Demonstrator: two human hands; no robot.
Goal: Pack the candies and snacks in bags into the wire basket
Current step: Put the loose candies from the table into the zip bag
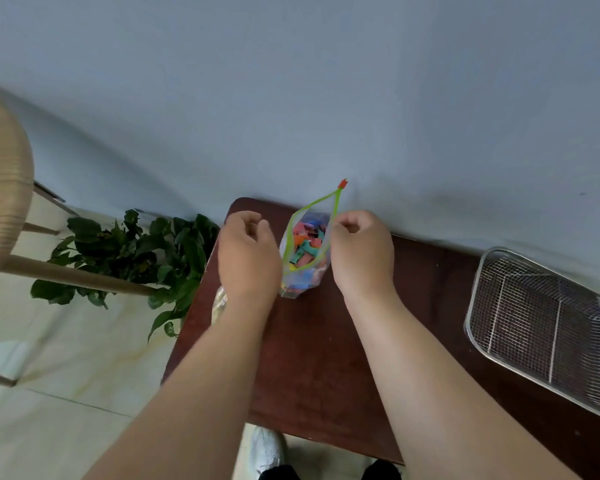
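A clear zip bag (305, 251) with a green zip strip and a red slider stands upright on the dark red-brown table (312, 358), its mouth open and full of several colourful wrapped candies. My right hand (361, 251) pinches the bag's right rim. My left hand (248, 254) is curled at the bag's left side, touching it; whether it grips the rim is hidden. The wire basket (548, 327) lies on the table at the right, apart from both hands. Another clear bag (219, 304) peeks out under my left forearm.
A blue-grey wall runs right behind the table. A leafy green plant (136, 254) stands on the floor left of the table. A pale wooden stool (0, 209) is at far left. A white shoe (265, 452) shows below the table's front edge.
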